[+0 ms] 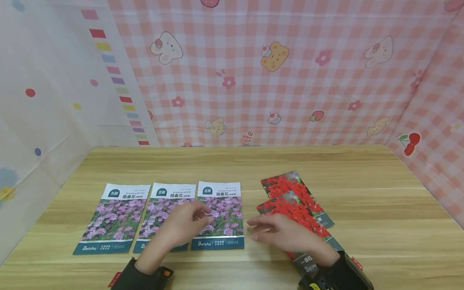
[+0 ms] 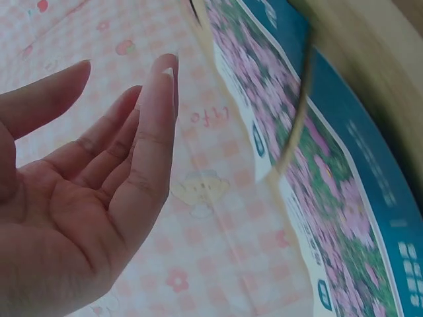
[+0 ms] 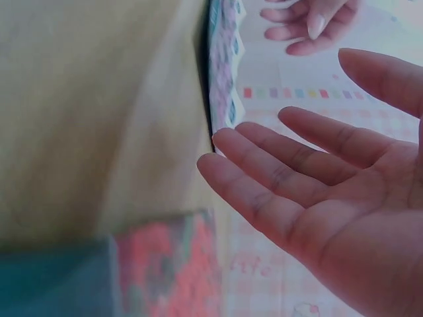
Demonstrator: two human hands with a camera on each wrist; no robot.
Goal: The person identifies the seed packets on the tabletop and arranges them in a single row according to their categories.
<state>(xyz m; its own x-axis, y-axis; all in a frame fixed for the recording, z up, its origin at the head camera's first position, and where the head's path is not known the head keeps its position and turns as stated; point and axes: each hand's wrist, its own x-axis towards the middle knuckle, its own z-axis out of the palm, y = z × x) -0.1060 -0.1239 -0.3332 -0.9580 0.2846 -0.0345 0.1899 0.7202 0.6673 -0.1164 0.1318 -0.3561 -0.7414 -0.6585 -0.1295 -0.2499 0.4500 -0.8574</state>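
Observation:
Three seed packets with purple flowers lie side by side in a row: a left packet (image 1: 111, 217), a middle packet (image 1: 157, 207) and a right packet (image 1: 222, 209). My left hand (image 1: 182, 223) hovers over the middle and right ones, fingers loosely bent and holding nothing; the left wrist view shows its palm (image 2: 79, 211) bare. To the right, two red-flower seed packets overlap at a slant, an upper packet (image 1: 281, 184) partly under a lower packet (image 1: 284, 205). Above the lower one is my right hand (image 1: 283, 233), its fingers (image 3: 264, 198) extended and apart, with nothing in them.
The packets lie on a wood-grain table (image 1: 383, 199). Behind it hangs a pink checked cloth (image 1: 310, 91) with cartoon prints, and a pale cloth (image 1: 35, 117) lines the left side. Each wrist wears a black band (image 1: 133, 283).

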